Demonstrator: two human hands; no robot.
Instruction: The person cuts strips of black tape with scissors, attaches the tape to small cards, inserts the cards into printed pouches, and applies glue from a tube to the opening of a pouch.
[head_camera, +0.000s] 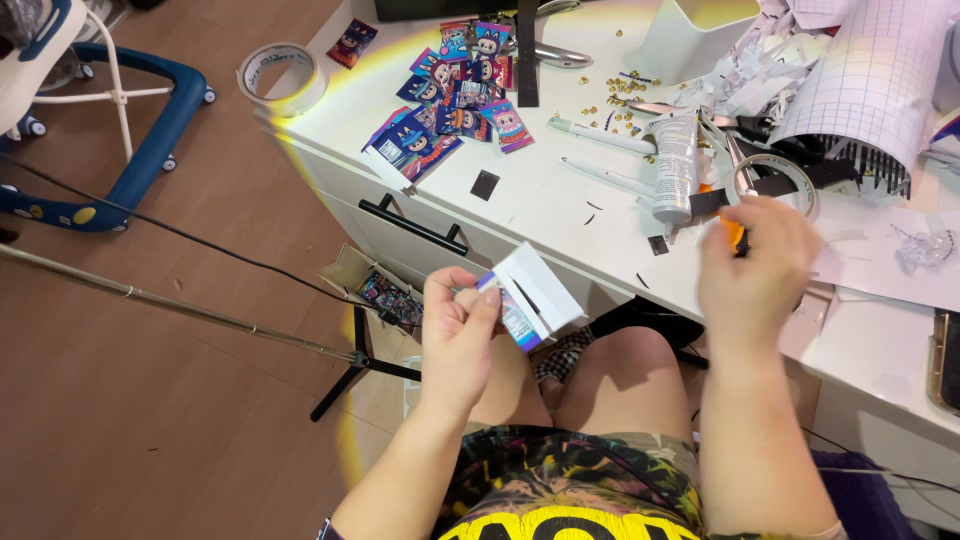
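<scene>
My left hand holds a small white box with a colourful printed side, tilted, in front of the white desk's edge above my lap. My right hand rests at the desk's front edge, fingers closed around an orange-and-black tool that is mostly hidden; I cannot tell what kind. It lies just below a roll of clear tape and right of a grey glue tube.
The white desk carries several colourful cartoon packets, pens, scattered gold beads, scissors, a white cup, grid-patterned sheet and paper scraps. A tape roll sits at the left corner. A blue-wheeled frame and a tripod stand on the floor.
</scene>
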